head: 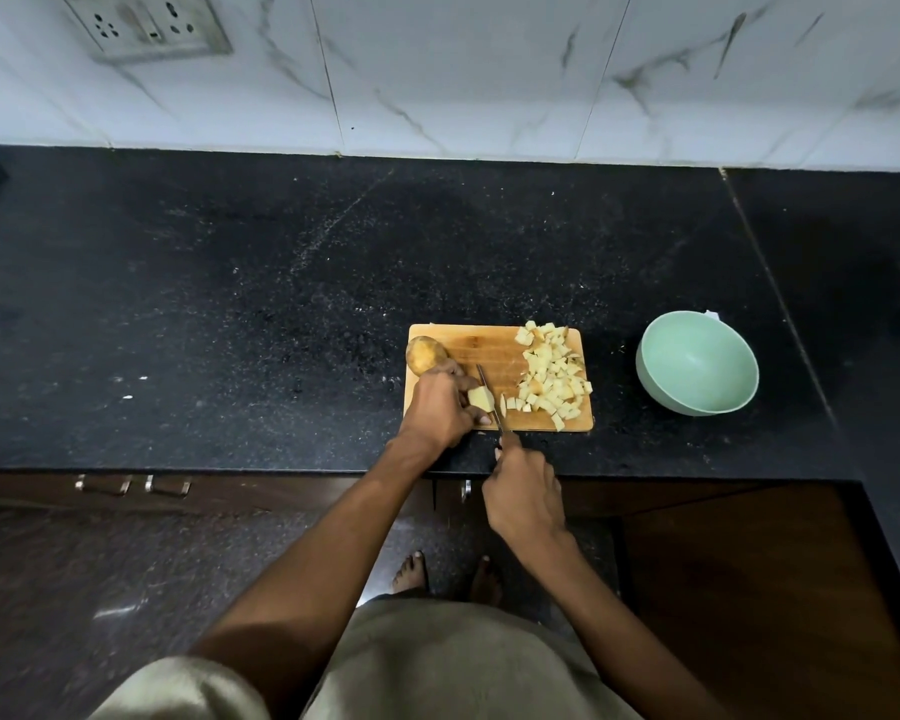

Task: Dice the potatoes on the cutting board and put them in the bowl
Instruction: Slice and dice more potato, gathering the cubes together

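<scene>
At the left end of the rectangular wooden cutting board [468,350], which lies on the black speckled stone worktop [230,304], a whole unpeeled brown potato [424,354] waits untouched. Just beside it the left hand [440,410] is closed over a pale, partly cut potato piece [480,397], pinning it to the board. To the right of that piece the thin steel blade of a kitchen knife [489,397] stands across the board, its handle wrapped in the fist of the right hand [523,493] at the worktop's front edge. Further right a loose heap of pale potato cubes [552,376] covers the board's right end. Well apart, right again, the round mint-green bowl [697,362] sits with nothing in it. The step in hand looks like dicing; next comes another downward cut close to the fingertips, so they should stay curled back, and later the whole potato and the transfer to the bowl
</scene>
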